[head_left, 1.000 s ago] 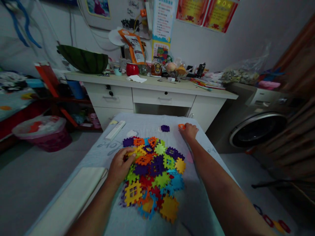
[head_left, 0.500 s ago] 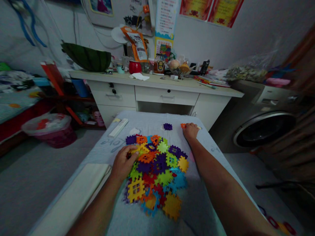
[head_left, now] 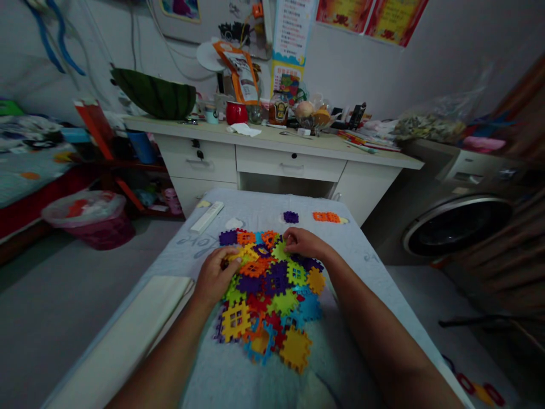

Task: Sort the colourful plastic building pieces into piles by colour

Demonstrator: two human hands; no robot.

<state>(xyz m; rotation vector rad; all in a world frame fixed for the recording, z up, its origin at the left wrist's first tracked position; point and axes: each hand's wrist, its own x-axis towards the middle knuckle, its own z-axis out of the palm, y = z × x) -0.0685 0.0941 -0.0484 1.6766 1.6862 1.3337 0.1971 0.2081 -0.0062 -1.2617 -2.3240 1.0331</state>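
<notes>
A heap of colourful plastic interlocking tiles [head_left: 276,278] with notched edges lies on the cloth-covered table in front of me. My left hand [head_left: 218,274] rests at the heap's left side, thumb and fingers closed around a yellow interlocking tile [head_left: 242,254]. At the upper right of the heap is my right hand [head_left: 305,243], its fingers curled beside a light green tile [head_left: 280,251]. Whether anything is between those fingertips is hidden. Beyond the heap, apart from it, lie a purple tile [head_left: 291,217] and orange tiles [head_left: 326,217] side by side.
A white strip-shaped object [head_left: 207,217] lies at the table's far left. Folded pale cloth [head_left: 140,318] covers the left edge. Behind stands a white desk [head_left: 293,162] bearing a watermelon piece [head_left: 155,96] and jars. A washing machine [head_left: 443,187] stands right, a lined bin [head_left: 91,221] left.
My right hand has left the orange tiles at the far right and moved back left to the heap. My left hand stays at the yellow tile.
</notes>
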